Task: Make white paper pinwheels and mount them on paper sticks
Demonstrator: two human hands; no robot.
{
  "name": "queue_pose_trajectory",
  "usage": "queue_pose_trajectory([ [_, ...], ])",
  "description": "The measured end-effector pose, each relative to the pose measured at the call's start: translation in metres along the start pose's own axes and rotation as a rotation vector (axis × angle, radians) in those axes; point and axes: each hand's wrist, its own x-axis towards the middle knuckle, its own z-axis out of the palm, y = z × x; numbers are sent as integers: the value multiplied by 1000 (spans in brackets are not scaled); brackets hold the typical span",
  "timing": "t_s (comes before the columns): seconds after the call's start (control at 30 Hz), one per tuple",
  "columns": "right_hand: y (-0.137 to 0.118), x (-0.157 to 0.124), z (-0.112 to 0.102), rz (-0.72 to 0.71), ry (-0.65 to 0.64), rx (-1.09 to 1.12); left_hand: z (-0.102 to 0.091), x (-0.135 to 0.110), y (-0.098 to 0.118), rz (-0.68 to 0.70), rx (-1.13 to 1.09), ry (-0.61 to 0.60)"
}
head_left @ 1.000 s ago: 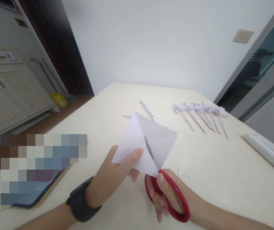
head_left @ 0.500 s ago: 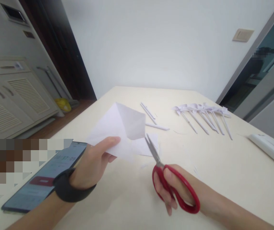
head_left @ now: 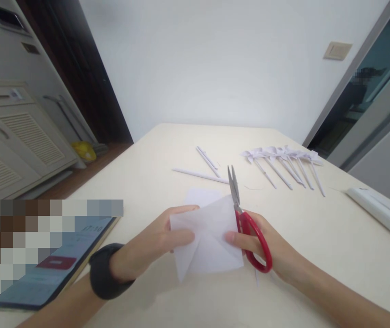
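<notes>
A creased white paper [head_left: 211, 250] is held up above the table between both hands. My left hand [head_left: 167, 232] pinches its left side, thumb on top. At its right edge, the thumb of my right hand [head_left: 270, 239] presses on the sheet. That same hand keeps red-handled scissors [head_left: 237, 207] in its grip, their blades pointing away and slightly parted, beside the paper's upper right corner. Behind the held sheet, another white paper [head_left: 201, 195] lies on the table, partly covered from view.
Rolled paper sticks [head_left: 198, 174] lie beyond my hands. Several paper pinwheels [head_left: 280, 155] on sticks lie at the back right. A long white object [head_left: 379, 214] rests near the right edge. At the left is a phone [head_left: 68, 255] showing a timer. Paper scraps dot the table [head_left: 311, 273].
The paper has come down and nearer, and its folded shape has turned. My right hand has moved to the sheet and now grips it along with the scissors.
</notes>
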Motion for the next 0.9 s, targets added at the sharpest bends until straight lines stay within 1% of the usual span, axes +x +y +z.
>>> queue_pose_trajectory([
  [0.07,1,-1,2,-4,33,3,1,1,2,28,-31,48],
  [0.17,4,-1,0,-19,151,-2,4,4,4,71,3,80],
  [0.27,6,0,-2,-62,255,34,8,7,1,77,118,43],
  [0.37,7,0,-2,-124,311,73,12,10,-6,40,257,-17],
  [0.4,7,0,-1,-137,327,77,13,10,-8,29,291,-21],
  [0.47,7,-1,0,-144,359,65,13,11,-11,28,327,8],
  [0.57,6,0,1,-164,369,31,11,9,-11,74,338,86],
  [0.7,5,1,2,-209,343,50,9,8,-8,137,309,119],
  [0.8,8,2,3,-205,336,62,9,8,-9,163,230,126],
  [0.9,11,0,6,-186,335,71,10,9,-14,201,128,182],
])
